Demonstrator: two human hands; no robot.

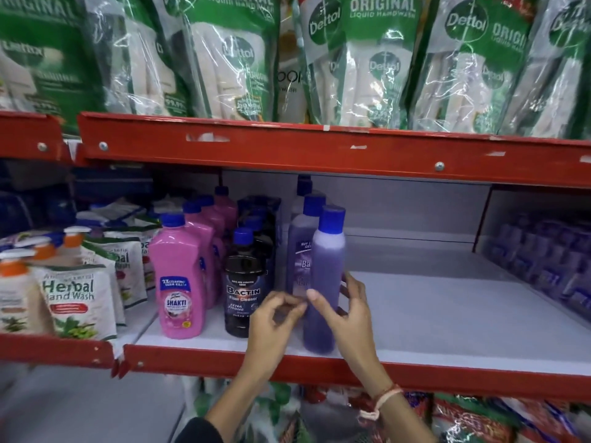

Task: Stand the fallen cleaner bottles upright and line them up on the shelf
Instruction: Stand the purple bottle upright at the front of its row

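Observation:
A purple cleaner bottle [326,276] with a blue cap stands upright at the front of the white shelf [447,314]. My right hand [348,311] wraps around its lower body, thumb in front and fingers behind. Just left of it, my left hand [275,318] hovers with loosely curled fingers, touching nothing that I can tell. Two more purple bottles [299,247] stand in a row behind the front one. To their left stand black Bactin bottles [244,292] and a row of pink Shakti bottles [180,282], all upright.
Herbal hand wash pouches [73,298] fill the shelf section at left. The red upper shelf beam [319,148] hangs low, with Dettol refill packs [367,59] above it. Purple packs [543,263] crowd the far right. The red front lip [447,375] edges the shelf.

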